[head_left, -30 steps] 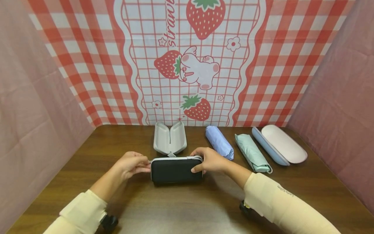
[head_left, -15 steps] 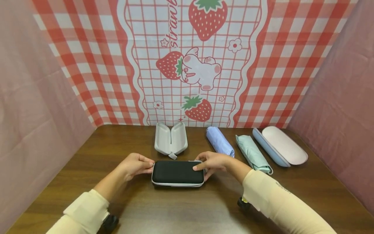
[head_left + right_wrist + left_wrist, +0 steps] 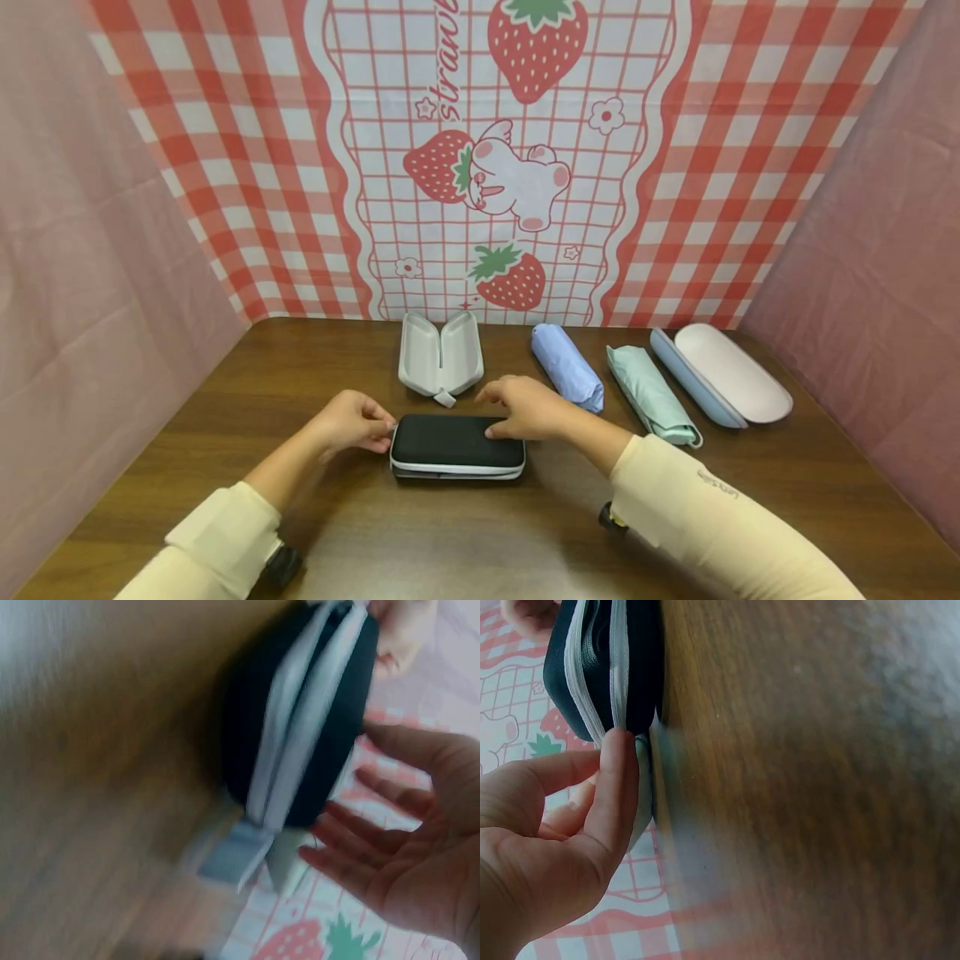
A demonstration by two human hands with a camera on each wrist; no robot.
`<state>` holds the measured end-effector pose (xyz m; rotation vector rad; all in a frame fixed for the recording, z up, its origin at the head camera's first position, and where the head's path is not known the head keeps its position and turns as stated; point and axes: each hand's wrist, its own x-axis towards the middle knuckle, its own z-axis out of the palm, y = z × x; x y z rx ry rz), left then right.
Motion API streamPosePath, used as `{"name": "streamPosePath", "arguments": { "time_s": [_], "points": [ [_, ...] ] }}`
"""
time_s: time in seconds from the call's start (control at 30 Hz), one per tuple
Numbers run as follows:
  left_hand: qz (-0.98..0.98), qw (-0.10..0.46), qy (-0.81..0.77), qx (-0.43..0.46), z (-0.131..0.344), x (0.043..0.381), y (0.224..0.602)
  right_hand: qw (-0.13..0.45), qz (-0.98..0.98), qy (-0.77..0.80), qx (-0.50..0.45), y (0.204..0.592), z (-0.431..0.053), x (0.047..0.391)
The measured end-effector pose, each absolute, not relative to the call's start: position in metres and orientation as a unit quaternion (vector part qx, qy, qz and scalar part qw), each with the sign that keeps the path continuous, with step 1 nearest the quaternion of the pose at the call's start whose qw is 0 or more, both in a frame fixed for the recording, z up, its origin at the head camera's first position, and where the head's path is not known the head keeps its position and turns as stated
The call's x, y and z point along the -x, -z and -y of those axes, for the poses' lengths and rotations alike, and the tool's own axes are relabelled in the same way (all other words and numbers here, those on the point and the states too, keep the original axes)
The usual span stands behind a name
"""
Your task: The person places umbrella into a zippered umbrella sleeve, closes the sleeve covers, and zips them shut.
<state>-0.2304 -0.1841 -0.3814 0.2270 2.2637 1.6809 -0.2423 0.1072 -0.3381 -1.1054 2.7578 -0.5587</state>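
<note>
A black zip-up case [image 3: 457, 442] with white zipper edging lies flat on the table, in the middle of the head view. Two white zipper bands [image 3: 619, 667] run apart along its side in the left wrist view, with a dark gap between them. My left hand [image 3: 352, 425] pinches the left end of the case, where the zipper bands meet; what exactly sits between the fingertips is partly hidden. My right hand [image 3: 525, 408] touches the top near the right end with its thumb. Its other fingers [image 3: 375, 840] are spread and loosely extended behind the case.
Behind the case stands an open grey glasses case [image 3: 441, 358] with a small tab. To the right lie a folded blue umbrella [image 3: 567, 367], a folded mint-green umbrella [image 3: 651, 396] and an open blue case with a pale lining [image 3: 731, 375]. A checked strawberry cloth [image 3: 517, 167] hangs behind.
The black case has tipped from standing on its edge to lying flat. My right hand's fingers have come off its right end and moved up and left. The left hand keeps its pinch.
</note>
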Motion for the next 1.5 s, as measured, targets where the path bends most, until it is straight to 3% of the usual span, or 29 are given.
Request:
{"name": "streamPosePath", "arguments": {
  "time_s": [0.2,0.67,1.5],
  "points": [
    [-0.801,0.143,-0.573,-0.098,0.185,0.231,0.383,0.034,-0.874,0.127,0.469,0.341,-0.091,0.224],
    [-0.881,0.068,-0.449,-0.135,0.173,0.237,0.382,0.015,-0.857,0.101,0.505,0.346,-0.101,0.235],
    [-0.843,0.126,-0.5,-0.156,0.17,0.214,0.372,0.008,-0.881,0.081,0.466,0.347,-0.102,0.24]
  ]
}}
